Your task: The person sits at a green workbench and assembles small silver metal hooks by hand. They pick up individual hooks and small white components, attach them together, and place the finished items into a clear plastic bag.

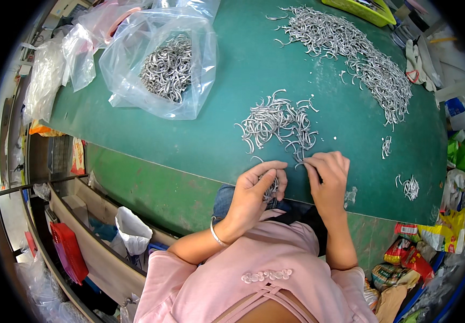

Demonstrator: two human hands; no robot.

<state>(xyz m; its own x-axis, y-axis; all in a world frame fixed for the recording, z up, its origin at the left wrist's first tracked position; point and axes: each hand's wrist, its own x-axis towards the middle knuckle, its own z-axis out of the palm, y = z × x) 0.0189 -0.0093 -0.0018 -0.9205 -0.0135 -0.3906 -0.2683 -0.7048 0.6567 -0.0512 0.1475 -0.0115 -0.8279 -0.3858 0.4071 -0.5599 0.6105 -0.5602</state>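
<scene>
A bunch of small curved silver metal pieces (269,189) is cupped in my left hand (247,196), with the fingers curled around it near the table's front edge. My right hand (328,175) is closed in a pinch, its thumb and fingertips at one curved metal piece (299,166). That piece lies at the near end of a loose pile of the same curved pieces (270,123) on the green table (189,145). One more piece shows just beyond my left fingertips.
At the left back, a clear plastic bag (119,70) holds many similar pieces. A long heap of them (351,48) stretches across the right back, below a yellow-green tray (370,12). Two small clusters, one (411,188) near the right edge, lie apart. White gloves (417,67) rest at the far right.
</scene>
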